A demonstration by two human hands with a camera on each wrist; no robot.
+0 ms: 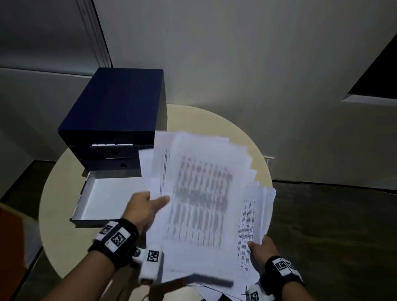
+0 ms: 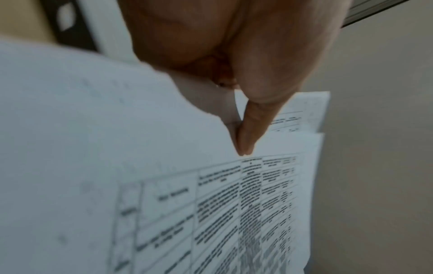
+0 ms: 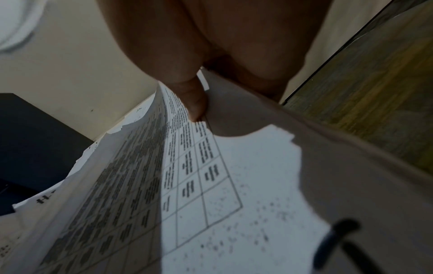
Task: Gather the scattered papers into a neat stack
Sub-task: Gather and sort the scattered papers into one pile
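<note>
Above the round desk (image 1: pixel 59 224), toward its right half, the papers (image 1: pixel 201 195) are held off the surface as one loose, fanned bundle, corners splayed at the far end and a second sheaf offset to the right. Left hand (image 1: pixel 143 209) pinches the bundle's left edge, thumb lying on top of the printed face and the other fingers hidden beneath; left wrist view confirms thumb (image 2: pixel 248 133) pressed flat on the sheet. Right hand (image 1: pixel 263 252) grips the near right corner, thumb over the top, fingers curled under and out of sight. Risk, as judged: sheets are misaligned and only clamped at two edge points, so inner pages could slide out of the unsupported far end if the bundle tilts; thin office paper is slick sheet-on-sheet. Tapping edges down too hard could buckle or crease corners already curling, as the right wrist view shows along the bowed left sheets (image 3: pixel 117 176). The open drawer (image 1: pixel 99 200) of the dark blue drawer unit (image 1: pixel 113 108) lies just left of the bundle; a swinging corner might catch its wall. Materials: white matte paper with printed tables, text blurred; unit looks like smooth rigid board, boxy, with round finger holes; drawer interior white; desk top pale cream, smooth, circular.
</note>
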